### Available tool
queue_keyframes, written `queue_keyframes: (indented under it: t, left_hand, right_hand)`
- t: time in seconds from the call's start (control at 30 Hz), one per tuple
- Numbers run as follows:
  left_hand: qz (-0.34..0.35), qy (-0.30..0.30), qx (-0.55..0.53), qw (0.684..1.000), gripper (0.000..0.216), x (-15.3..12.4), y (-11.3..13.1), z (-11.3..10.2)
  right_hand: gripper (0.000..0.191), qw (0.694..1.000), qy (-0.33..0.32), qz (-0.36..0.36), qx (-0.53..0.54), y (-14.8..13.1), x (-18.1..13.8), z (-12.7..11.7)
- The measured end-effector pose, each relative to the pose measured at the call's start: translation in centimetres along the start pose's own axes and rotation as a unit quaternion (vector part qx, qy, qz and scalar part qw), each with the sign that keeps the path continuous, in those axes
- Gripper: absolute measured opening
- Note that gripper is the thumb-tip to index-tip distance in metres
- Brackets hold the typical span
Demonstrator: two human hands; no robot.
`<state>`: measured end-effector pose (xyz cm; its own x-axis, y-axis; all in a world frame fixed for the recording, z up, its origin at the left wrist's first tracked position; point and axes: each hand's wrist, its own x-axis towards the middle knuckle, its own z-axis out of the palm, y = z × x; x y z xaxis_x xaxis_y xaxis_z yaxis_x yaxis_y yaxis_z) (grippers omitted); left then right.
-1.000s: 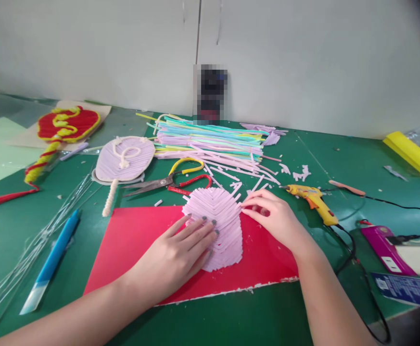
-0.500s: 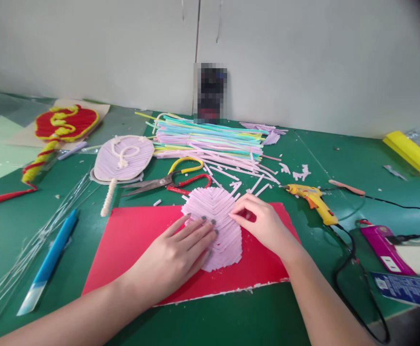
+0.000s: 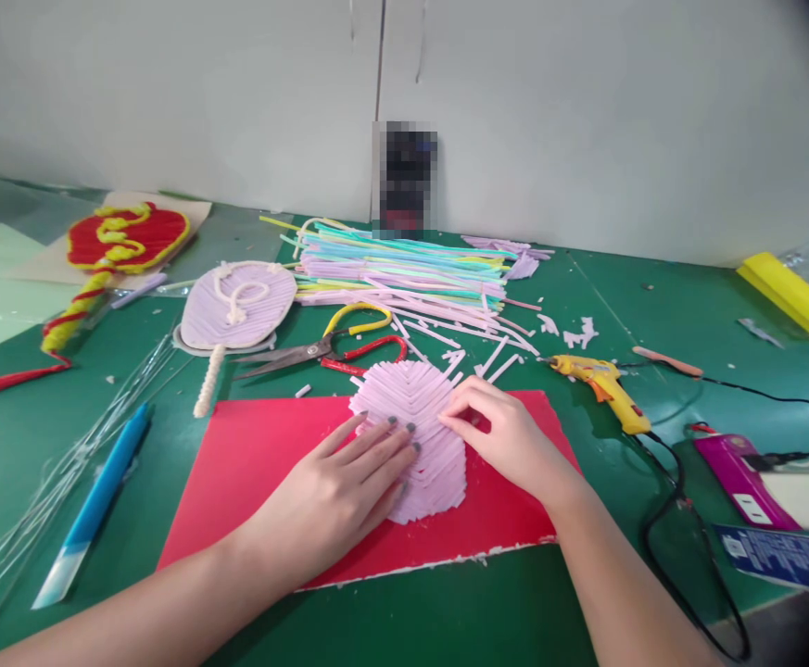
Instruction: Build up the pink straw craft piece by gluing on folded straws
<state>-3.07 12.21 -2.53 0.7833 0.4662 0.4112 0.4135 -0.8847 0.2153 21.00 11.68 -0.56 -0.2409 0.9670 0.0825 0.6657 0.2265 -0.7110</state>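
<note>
A lilac fan-shaped panel (image 3: 438,477) of short pipe-cleaner strips in a chevron pattern lies on a red board (image 3: 251,482). My left hand (image 3: 348,486) lies flat across the panel's lower left, fingers stretched out. At its right edge, my right hand (image 3: 505,426) has thumb and index finger pinched together against the strips; anything between the fingertips is too small to make out. Just beyond the board are scissors (image 3: 324,347) with one yellow and one red handle. Cut lilac pieces (image 3: 494,354) lie scattered behind the panel.
Bundled pastel pipe cleaners (image 3: 404,269) lie at the back. A lilac fan (image 3: 237,310) and a red fan (image 3: 130,239) are at left, above clear wires (image 3: 98,435) and a blue tube (image 3: 102,500). At right are a corded yellow glue gun (image 3: 605,389) and purple power strip (image 3: 741,482).
My right hand's pinched fingertips have shifted very slightly left over the panel's edge. My left hand and the panel stay where they were.
</note>
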Motion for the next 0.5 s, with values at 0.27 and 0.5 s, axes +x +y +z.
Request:
queue_keyframes:
  t: [0.27, 0.5]
  left_hand:
    - [0.002, 0.003, 0.001, 1.000, 0.032, 0.03, -0.01, -0.01]
    - [0.009, -0.002, 0.015, 1.000, 0.032, 0.15, -0.01, -0.16]
  right_hand:
    - [0.012, 1.000, -0.013, -0.002, -0.014, -0.16, -0.08, -0.14]
    - [0.012, 0.999, -0.023, -0.022, -0.040, -0.36, -0.03, -0.17]
